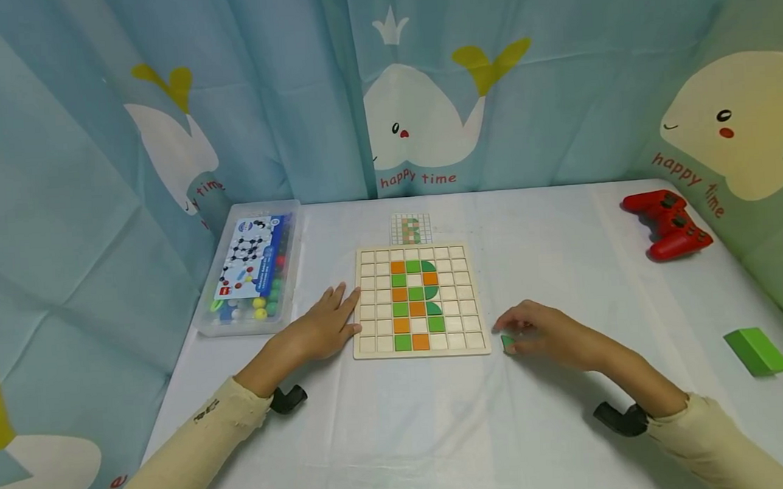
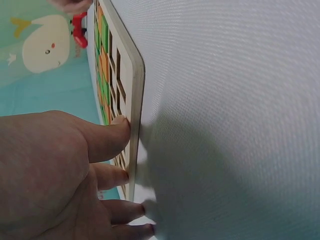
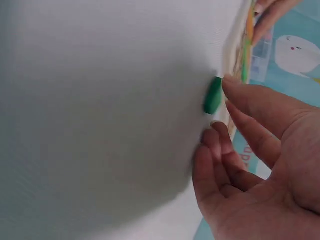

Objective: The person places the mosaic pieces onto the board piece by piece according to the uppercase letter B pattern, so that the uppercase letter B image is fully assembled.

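My left hand [image 1: 325, 325] rests at the left edge of the wooden grid board [image 1: 377, 357], fingers spread. In the left wrist view its thumb [image 2: 112, 137] touches the board's rim. Square orange and green tiles and several dark green curved tiles fill some cells in the middle columns. Just right of the board, my right hand [image 1: 545, 332] is low over the table with bent fingers around a small dark green tile [image 3: 213, 96]. The thumb tip is right at one end of that tile, and a gap shows between it and the other fingertips in the right wrist view.
A small pattern card [image 1: 411, 229] lies behind the board. To the left is a clear plastic box [image 1: 246, 322] of coloured balls with a printed sheet. A red game controller [image 1: 668, 224] and a green block [image 1: 758, 351] lie on the right. Whale-printed curtains surround the table.
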The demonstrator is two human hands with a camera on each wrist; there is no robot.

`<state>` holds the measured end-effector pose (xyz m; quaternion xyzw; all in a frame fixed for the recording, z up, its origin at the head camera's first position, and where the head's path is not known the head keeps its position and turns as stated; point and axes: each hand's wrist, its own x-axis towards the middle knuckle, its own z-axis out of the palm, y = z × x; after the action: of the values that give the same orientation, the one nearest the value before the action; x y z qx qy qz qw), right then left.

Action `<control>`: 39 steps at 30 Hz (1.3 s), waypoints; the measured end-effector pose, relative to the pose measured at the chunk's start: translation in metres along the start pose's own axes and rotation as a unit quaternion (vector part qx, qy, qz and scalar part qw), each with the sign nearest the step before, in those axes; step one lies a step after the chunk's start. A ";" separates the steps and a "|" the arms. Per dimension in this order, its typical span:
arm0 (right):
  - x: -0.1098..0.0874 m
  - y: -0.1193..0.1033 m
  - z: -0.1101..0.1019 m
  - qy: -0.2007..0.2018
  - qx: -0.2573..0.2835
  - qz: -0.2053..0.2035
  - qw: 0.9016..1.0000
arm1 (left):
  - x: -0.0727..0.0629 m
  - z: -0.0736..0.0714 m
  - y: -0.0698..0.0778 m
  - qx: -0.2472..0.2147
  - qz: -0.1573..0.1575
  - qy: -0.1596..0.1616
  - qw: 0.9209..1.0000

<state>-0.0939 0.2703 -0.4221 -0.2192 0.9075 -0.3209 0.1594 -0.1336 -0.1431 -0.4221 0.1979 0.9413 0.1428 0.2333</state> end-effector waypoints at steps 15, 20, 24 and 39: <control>0.002 0.007 0.005 0.029 -0.016 0.015 0.999 | 0.000 0.001 0.000 -0.009 -0.002 0.000 1.000; 0.001 0.015 0.004 0.022 0.000 -0.007 1.000 | 0.000 0.001 0.000 -0.005 -0.004 0.000 1.000; 0.003 0.015 0.008 0.040 -0.003 0.000 0.999 | -0.001 0.001 0.001 -0.006 -0.002 -0.001 1.000; 0.005 0.012 0.009 0.050 -0.021 -0.003 0.999 | 0.000 0.001 -0.001 -0.003 0.000 0.001 1.000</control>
<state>-0.0972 0.2714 -0.4374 -0.2083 0.9203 -0.3131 0.1082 -0.1331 -0.1436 -0.4237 0.1975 0.9410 0.1457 0.2332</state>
